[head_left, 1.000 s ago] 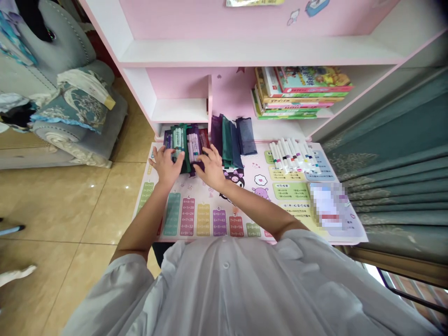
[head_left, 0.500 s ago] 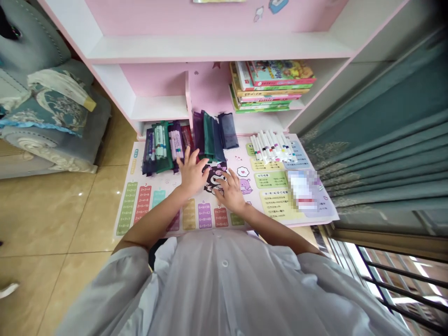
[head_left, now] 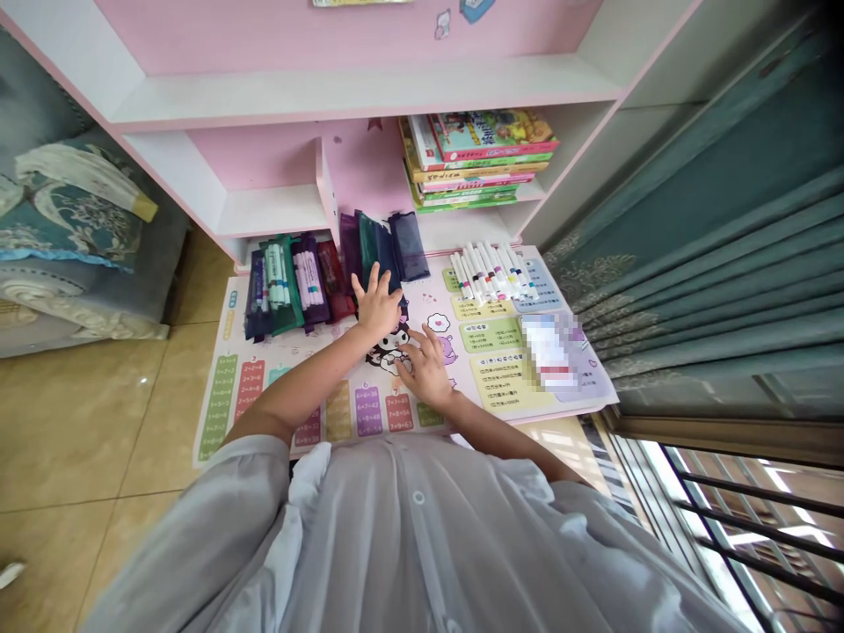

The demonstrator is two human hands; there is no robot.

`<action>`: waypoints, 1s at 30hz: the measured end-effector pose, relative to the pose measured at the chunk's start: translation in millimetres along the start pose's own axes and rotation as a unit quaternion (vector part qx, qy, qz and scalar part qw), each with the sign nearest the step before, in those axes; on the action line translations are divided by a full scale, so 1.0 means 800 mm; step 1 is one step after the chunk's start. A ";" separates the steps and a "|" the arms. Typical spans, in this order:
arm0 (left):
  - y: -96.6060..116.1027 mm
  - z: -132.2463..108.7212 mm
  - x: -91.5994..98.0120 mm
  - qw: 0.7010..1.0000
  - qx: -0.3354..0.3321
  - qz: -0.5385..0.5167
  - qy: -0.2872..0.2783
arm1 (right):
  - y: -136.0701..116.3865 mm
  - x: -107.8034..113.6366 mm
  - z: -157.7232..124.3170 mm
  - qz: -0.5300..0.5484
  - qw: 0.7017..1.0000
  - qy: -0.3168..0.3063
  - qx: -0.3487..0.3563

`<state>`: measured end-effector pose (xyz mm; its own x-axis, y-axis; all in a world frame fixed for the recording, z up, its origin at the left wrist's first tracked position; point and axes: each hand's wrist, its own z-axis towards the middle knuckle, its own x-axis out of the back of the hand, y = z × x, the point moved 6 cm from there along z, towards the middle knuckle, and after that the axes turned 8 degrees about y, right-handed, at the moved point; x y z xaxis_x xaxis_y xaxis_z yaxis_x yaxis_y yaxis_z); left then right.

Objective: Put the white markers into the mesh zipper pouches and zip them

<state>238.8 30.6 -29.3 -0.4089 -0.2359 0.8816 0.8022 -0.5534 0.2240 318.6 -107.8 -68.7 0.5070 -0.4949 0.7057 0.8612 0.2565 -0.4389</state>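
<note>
My left hand (head_left: 375,304) is open, its spread fingers touching the near ends of a stack of empty dark mesh pouches (head_left: 379,246) at the back of the desk. Flat on the printed desk mat (head_left: 343,413) lies my right hand (head_left: 425,369), fingers apart and empty, just in front of the cartoon picture. To the left, several filled pouches (head_left: 290,281) with markers in them lie in a row. A heap of loose white markers (head_left: 488,269) sits to the right of the pouches.
A stack of picture books (head_left: 478,158) lies on the low shelf of the pink shelf unit (head_left: 343,88). A blurred card (head_left: 550,350) rests at the mat's right. Teal curtains hang on the right; a sofa (head_left: 72,246) stands on the tiled floor at left.
Both hands left the filled pouches and moved right. The left hand now reaches the empty pouches and the right hand rests on the mat. The view has shifted right.
</note>
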 end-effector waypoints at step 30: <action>-0.057 -0.192 0.160 0.951 0.204 -0.152 0.176 | 0.026 0.077 0.063 -0.009 0.995 0.095 0.014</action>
<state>83.2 -96.9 9.3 -0.7109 -0.4072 0.5734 0.6971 -0.3001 0.6512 369.5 -91.0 -6.6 0.4780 -0.6464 0.5947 0.8719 0.2673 -0.4103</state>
